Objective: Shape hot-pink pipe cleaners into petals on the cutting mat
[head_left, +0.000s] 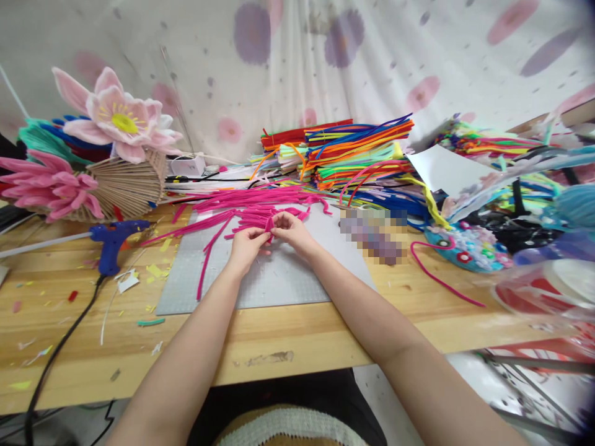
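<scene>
My left hand (248, 246) and my right hand (292, 230) meet over the grey cutting mat (297, 282). The fingertips of both are closed on a short bent piece of magenta pipe cleaner (269, 225), partly hidden by my fingers. Just beyond them lies a spread bundle of magenta pipe cleaners (251, 198), some with loose ends. One long strand (203, 272) runs down the mat to the left of my left hand. Small curled magenta pieces (327, 207) rest behind my right hand.
A blue glue gun (111, 241) with its black cord lies left of the mat. Pink fuzzy flowers (116, 118) and a fan-shaped holder (130, 183) stand behind it. Stacks of coloured pipe cleaners (357, 148) fill the back. A plastic tub (548, 288) sits right, near a stray magenta strand (446, 282).
</scene>
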### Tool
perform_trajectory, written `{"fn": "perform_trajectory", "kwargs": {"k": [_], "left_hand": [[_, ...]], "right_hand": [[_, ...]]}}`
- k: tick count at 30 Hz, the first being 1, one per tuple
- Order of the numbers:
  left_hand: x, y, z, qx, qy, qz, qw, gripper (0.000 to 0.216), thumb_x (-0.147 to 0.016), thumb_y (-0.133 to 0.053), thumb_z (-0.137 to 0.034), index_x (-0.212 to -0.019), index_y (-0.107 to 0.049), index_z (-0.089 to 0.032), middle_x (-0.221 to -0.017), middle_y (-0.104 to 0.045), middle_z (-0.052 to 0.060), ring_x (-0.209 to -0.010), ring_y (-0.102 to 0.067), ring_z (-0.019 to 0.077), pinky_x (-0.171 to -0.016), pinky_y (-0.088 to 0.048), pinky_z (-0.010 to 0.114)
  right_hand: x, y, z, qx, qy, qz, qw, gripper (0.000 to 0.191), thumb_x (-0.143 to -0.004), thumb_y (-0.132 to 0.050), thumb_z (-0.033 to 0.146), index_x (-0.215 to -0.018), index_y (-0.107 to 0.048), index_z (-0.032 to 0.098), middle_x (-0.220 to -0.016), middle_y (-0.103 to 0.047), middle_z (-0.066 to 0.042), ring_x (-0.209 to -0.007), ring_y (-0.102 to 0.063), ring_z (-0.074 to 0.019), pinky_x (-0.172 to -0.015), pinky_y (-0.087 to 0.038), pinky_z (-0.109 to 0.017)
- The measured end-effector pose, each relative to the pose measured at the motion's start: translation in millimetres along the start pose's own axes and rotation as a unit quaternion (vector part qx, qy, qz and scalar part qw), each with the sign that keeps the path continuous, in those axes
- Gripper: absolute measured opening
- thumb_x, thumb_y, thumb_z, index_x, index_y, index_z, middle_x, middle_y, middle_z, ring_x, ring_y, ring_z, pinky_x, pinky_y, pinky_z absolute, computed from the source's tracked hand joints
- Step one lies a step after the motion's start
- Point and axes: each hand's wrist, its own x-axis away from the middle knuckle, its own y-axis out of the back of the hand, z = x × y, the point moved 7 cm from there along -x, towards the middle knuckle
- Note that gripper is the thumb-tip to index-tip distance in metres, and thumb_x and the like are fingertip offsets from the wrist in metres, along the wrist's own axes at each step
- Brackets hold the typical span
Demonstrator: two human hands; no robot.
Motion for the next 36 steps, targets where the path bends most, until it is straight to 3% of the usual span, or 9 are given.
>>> {"fn": "perform_trajectory", "kwargs": {"k": [8,14,22,29,36], "left_hand": [[-0.2,7.2,-4.1,-0.045,-0.087,-0.086,0.991,0.019,-0.06,-0.066,-0.03,-0.071,-0.063,-0.015,-0.06,-0.058,-0.001,-0.053,-0.052,0.0097,-0.045,-0.05,0.022],[-2.1,-3.8,4.0,-0.005,-0.028,-0.003,1.0,0.024,-0.056,-0.07,-0.032,-0.067,-0.062,-0.013,-0.058,-0.056,0.0,-0.053,-0.053,0.0106,-0.044,-0.051,0.024],[-3.2,3.3,4.3,-0.028,-0.041,-0.043,0.998,0.017,-0.055,-0.068,-0.027,-0.062,-0.06,-0.014,-0.052,-0.053,-0.003,-0.047,-0.05,0.0093,-0.043,-0.05,0.024],[-6.5,0.2,8.1,-0.081,-0.05,-0.004,0.995,0.012,-0.057,-0.064,-0.024,-0.06,-0.058,-0.014,-0.052,-0.053,-0.003,-0.045,-0.051,0.0102,-0.044,-0.051,0.026],[-3.9,11.6,2.5,-0.162,-0.099,-0.092,0.978,0.011,-0.06,-0.059,-0.025,-0.065,-0.058,-0.016,-0.056,-0.052,-0.003,-0.046,-0.05,0.0096,-0.044,-0.049,0.024]], "right_hand": [[-5.0,3.2,-0.1,0.043,0.017,-0.055,0.997,0.02,-0.054,-0.056,0.016,-0.071,-0.046,0.018,-0.064,-0.05,0.005,-0.057,-0.046,-0.0071,-0.056,-0.039,-0.023],[-2.2,8.7,-4.8,0.018,0.013,-0.056,0.998,0.024,-0.056,-0.063,0.023,-0.075,-0.049,0.018,-0.07,-0.055,0.003,-0.063,-0.052,-0.0085,-0.063,-0.043,-0.024],[-1.5,6.7,-1.2,0.071,0.037,-0.068,0.994,0.019,-0.056,-0.062,0.019,-0.072,-0.05,0.018,-0.067,-0.055,0.003,-0.06,-0.052,-0.0083,-0.063,-0.044,-0.025],[1.3,9.6,-6.0,0.053,-0.005,-0.041,0.998,0.022,-0.057,-0.064,0.018,-0.076,-0.054,0.017,-0.066,-0.058,0.002,-0.062,-0.056,-0.0099,-0.063,-0.046,-0.025],[0.7,7.5,-3.4,0.072,0.016,-0.066,0.995,0.018,-0.057,-0.063,0.019,-0.072,-0.052,0.017,-0.065,-0.056,0.003,-0.06,-0.054,-0.0086,-0.062,-0.045,-0.024]]}}
